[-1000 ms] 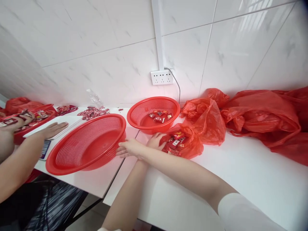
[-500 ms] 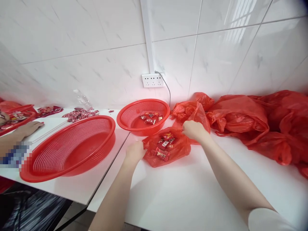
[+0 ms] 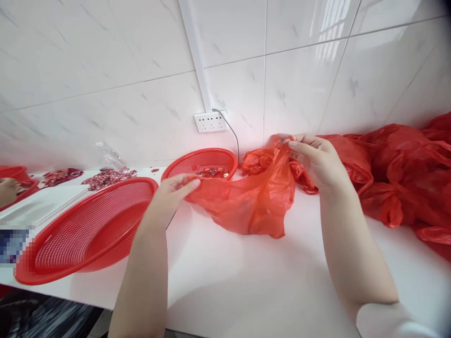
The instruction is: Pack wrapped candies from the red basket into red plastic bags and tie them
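Note:
A thin red plastic bag [image 3: 246, 202] is stretched between my two hands above the white table [image 3: 243, 286]. My left hand [image 3: 172, 190] pinches its left edge between thumb and fingers. Its upper right corner is gripped by my right hand [image 3: 312, 155], raised higher than the left. The bag's side faces me, so whatever lies inside is hidden. Just behind it, a small round red basket [image 3: 202, 154] holds several wrapped sweets [image 3: 216, 172]; the bag and my left hand cover its front.
A large red basket [image 3: 95, 234] stands at the left. Piled red bags [image 3: 398, 173] line the wall at right. Wrapped sweets [image 3: 109, 178] and a clear plastic bottle [image 3: 111, 155] lie at the back left. Another person's hand [image 3: 7, 191] is at the far left edge.
Both hands have lifted the bag and spread it wider, the right hand rising most. The sweets seen in its opening are now out of sight. The view has shifted right.

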`<state>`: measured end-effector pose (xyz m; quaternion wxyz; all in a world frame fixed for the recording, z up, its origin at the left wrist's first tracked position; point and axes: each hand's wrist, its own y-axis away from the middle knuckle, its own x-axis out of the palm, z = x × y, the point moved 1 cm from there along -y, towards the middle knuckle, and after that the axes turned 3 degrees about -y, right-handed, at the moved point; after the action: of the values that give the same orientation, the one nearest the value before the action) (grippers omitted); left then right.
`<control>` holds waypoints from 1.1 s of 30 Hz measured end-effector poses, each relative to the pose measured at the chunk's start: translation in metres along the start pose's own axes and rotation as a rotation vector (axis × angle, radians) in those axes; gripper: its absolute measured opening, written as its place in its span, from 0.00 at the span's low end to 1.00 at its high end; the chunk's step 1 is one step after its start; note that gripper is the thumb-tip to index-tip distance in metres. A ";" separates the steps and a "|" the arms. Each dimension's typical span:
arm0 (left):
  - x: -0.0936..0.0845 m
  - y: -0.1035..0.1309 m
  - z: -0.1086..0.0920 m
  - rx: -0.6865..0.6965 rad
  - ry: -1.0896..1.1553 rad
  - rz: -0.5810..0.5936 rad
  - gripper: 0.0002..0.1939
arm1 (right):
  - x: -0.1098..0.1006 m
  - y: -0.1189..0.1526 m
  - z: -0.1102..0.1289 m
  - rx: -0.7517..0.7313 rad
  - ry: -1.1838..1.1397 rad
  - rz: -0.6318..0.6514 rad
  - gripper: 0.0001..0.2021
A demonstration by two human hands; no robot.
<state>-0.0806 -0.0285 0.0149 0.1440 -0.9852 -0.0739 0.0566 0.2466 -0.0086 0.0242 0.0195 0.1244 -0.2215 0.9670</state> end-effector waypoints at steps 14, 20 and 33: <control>0.033 -0.009 -0.029 0.031 -0.062 0.486 0.29 | 0.019 -0.002 -0.028 -0.029 0.223 0.012 0.35; 0.054 -0.006 -0.009 0.042 -0.499 0.687 0.46 | 0.015 -0.005 -0.032 -0.044 0.392 0.006 0.36; 0.079 -0.015 -0.004 0.038 0.119 0.377 0.13 | 0.023 -0.006 -0.042 -0.058 0.248 0.046 0.33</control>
<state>-0.0039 -0.0029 0.0157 0.1535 -0.9803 0.1216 0.0255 0.2151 0.0151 -0.0044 0.0280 -0.0020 -0.2479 0.9684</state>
